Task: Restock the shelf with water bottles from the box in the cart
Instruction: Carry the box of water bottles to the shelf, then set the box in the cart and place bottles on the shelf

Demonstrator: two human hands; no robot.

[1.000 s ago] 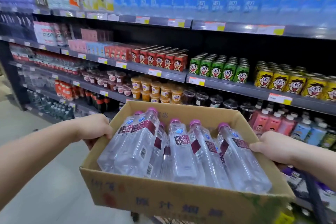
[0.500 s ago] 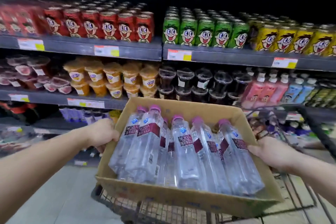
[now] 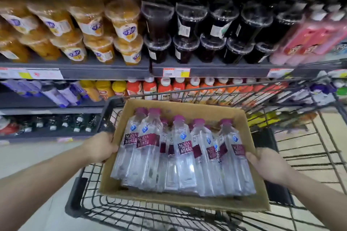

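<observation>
Plain brown cardboard box (image 3: 232, 205). Clear plastic water bottles (image 3: 185, 157) with magenta caps, maroon labels lettered white, small blue emblems. Black wire shopping cart (image 3: 88, 176). Dark grey shelf (image 3: 105, 73) with white, red and yellow price tags; orange fruit cups (image 3: 124, 24) far left, near-black lidded cups (image 3: 189, 22) centre, pink bottles (image 3: 309, 43) far right.

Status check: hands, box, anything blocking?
Left hand and right hand grip the box sides. Bottles all inside, box over cart. Nothing blocking.
</observation>
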